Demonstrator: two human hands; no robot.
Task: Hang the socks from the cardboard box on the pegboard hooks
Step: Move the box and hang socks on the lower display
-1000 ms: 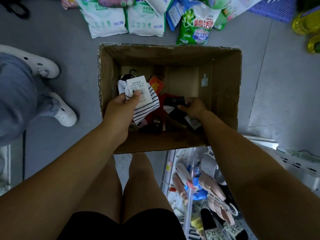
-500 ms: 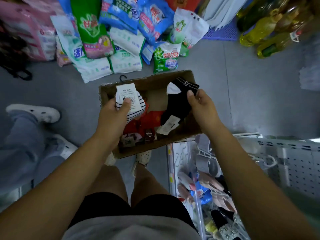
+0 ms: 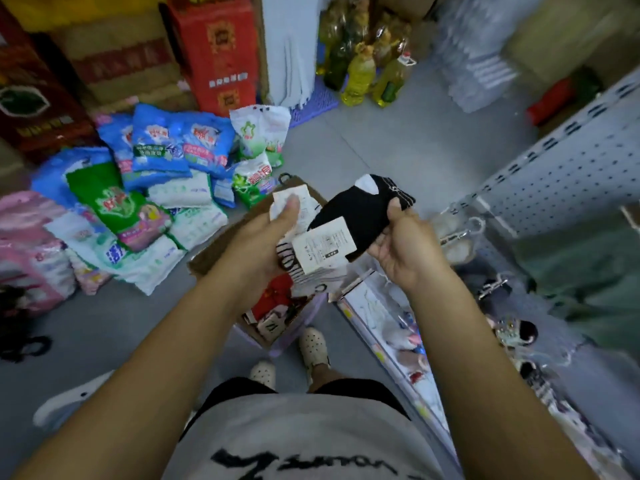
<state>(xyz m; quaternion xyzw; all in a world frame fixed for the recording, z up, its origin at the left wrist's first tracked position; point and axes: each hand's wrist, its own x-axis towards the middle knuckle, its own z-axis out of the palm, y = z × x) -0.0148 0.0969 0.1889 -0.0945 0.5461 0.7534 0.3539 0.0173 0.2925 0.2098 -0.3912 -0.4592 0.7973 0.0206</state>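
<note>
My left hand [image 3: 268, 237] grips a white striped pair of socks [image 3: 294, 268] by its paper label, thumb pressed on top. A black pair of socks [image 3: 360, 209] with a white heel and a hanging white label sits pinched in my right hand [image 3: 401, 247]. Both pairs are held up in front of me, above the cardboard box [image 3: 221, 247], which stands on the floor mostly hidden behind my hands. Red socks [image 3: 277, 296] lie inside it. The white pegboard [image 3: 568, 174] rises on the right, with a metal hook [image 3: 464, 230] sticking out near my right hand.
Detergent bags [image 3: 156, 188] are piled on the floor at left. Red cartons [image 3: 214, 50] and oil bottles [image 3: 363, 74] stand at the back. Slippers and shoes [image 3: 512, 327] hang on the rack at lower right. A white shoe [image 3: 69, 400] shows at lower left.
I have stood up, so the box has dropped lower and smaller in view. Both hands lifted their socks out of the box and now hold them higher, closer to the pegboard.
</note>
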